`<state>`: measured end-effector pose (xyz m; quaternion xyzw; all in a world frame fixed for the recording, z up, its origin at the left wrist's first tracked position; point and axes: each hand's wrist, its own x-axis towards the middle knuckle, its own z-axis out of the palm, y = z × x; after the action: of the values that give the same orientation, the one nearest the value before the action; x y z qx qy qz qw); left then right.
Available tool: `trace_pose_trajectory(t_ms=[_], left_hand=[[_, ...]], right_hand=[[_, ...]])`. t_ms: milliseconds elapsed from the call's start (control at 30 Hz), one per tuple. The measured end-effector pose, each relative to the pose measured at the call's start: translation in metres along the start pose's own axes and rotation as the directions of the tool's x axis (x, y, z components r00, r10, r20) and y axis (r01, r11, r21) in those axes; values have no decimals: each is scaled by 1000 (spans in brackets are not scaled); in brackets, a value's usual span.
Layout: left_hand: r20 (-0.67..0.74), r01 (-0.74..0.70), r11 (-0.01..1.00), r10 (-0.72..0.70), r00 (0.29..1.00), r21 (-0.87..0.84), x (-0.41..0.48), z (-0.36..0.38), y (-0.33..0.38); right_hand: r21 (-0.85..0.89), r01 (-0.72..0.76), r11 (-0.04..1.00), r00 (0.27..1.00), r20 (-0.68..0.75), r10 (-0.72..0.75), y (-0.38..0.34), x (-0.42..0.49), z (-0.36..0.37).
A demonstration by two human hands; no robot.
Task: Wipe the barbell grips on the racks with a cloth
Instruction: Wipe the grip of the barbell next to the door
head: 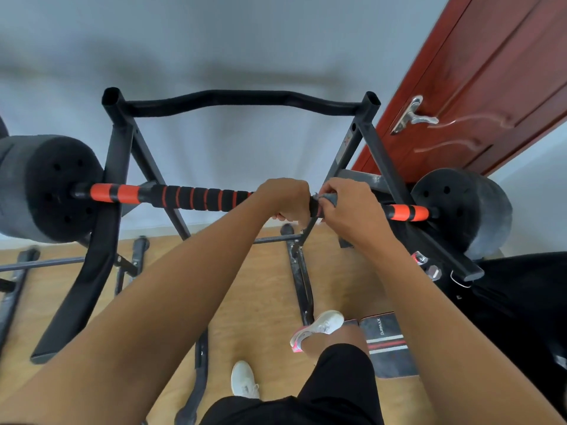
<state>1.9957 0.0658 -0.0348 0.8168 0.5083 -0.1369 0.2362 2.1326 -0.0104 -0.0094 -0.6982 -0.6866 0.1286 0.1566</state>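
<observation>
The right grip [349,210], the person's right hand, has its fingers curled over a small grey cloth [329,198] and pinches it against the barbell's black foam sleeve with thin orange rings [196,197]. The cloth sits on the sleeve's right part, bunched under the fingers so that only a fold shows. Just beside it, the left grip [285,199] is wrapped round the same sleeve, knuckles up, thumb hidden beneath. The two are close together with a narrow strip of sleeve between them.

The barbell lies level across the black steel rack [122,142], between its slanted uprights. Beyond the foam on each side comes a bright orange collar banded in black, the left collar [113,193] and the right collar [405,212]. Outside those are thick round black weight plates, the left plates [58,191] and the right plates [454,207]. A curved black crossbar [239,99] joins the uprights at the far side, before a pale grey wall [245,41].

To the right stands a red-brown wooden door [491,72] with a silver lever handle [411,115]. Below, on the light wooden floor [260,286], are the person's white shoes [244,378] and black shorts [337,378], and a dark board with red and white stripes [386,338] lying just right of the right leg.
</observation>
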Motion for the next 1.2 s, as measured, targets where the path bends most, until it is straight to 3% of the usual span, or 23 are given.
trace_pose_trajectory(t_ms=[67, 100, 200, 267, 333, 467, 567, 633, 800, 900, 1100, 1200], left_hand=[[7, -28, 998, 28, 1000, -52, -1, -4, -2], [-66, -25, 1000, 24, 998, -19, -3, -1, -2], [-424, 81, 959, 44, 904, 272, -16, 26, 0], [-521, 143, 899, 105, 847, 413, -20, 41, 0], [-501, 123, 893, 125, 857, 433, -17, 39, -3], [-323, 18, 968, 65, 944, 249, -8, 16, 1], [-233, -2, 985, 43, 972, 175, -6, 4, -1], [-290, 10, 985, 41, 956, 175, -8, 7, -2], [-561, 180, 903, 78, 824, 390, -16, 45, -2], [-463, 119, 915, 80, 883, 385, -12, 33, 1], [-165, 21, 989, 3, 986, 143, -1, -1, -1], [-335, 65, 970, 17, 942, 233, -5, 8, -1]], right_hand=[[12, 12, 1000, 1000, 4, -12, 1, 1, -1], [11, 16, 1000, 1000, 1, -16, 0, 3, -1], [14, 22, 1000, 1000, -18, -21, -6, 10, 1], [15, 20, 1000, 1000, -25, -20, -10, 11, 4], [-15, 23, 1000, 999, -25, -23, -11, 7, 5], [23, 86, 996, 993, -80, -84, -2, -8, 7], [93, 83, 992, 993, -92, -75, 4, -16, 11], [90, 73, 993, 991, -116, -63, 2, -10, 11], [-26, 0, 1000, 997, -74, -2, -7, 17, 6], [-27, 28, 999, 995, -92, -30, -5, 8, 10], [11, 57, 998, 988, -141, -55, 5, -6, 7], [-25, 28, 999, 992, -124, -31, 1, 12, 6]])
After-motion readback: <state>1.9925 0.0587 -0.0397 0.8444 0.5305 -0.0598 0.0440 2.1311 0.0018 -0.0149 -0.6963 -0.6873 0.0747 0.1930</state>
